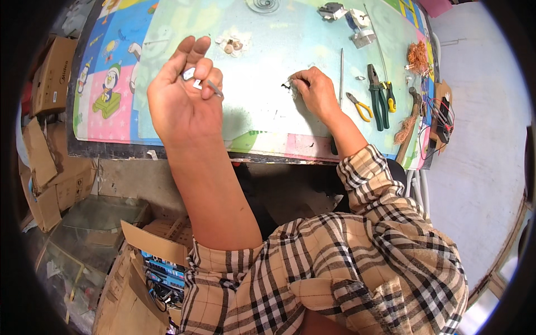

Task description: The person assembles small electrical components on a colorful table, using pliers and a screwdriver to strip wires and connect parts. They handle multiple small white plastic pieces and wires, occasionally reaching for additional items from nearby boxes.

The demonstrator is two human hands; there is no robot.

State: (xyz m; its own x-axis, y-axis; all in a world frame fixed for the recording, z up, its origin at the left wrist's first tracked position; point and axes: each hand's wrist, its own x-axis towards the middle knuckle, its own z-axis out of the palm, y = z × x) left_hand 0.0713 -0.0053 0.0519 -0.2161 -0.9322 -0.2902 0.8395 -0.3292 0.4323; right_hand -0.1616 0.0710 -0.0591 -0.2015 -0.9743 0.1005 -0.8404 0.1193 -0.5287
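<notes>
My left hand [184,109] is raised palm up over the left part of the table. Its curled fingers hold small white plastic pieces [188,73] and a thin grey metal strip [214,87]; two fingers stretch upward. To the right, my right hand [319,94] rests low at the tabletop, thumb and forefinger pinched together. Small dark bits [286,85] lie by those fingertips, and what the pinch holds is too small to make out. Beyond my left hand sits a little heap of round tan and white parts [230,46]. Just right of my right hand lies a long screwdriver [341,75].
Yellow-handled cutters [359,106], green-handled pliers [378,100] and a yellow-black screwdriver [390,99] lie at the right. Beyond are grey-white components [362,30], copper wire [417,57] and a wire coil [263,5]. A black device with leads [445,125] sits past the table's right edge; cardboard boxes [56,78] stand left.
</notes>
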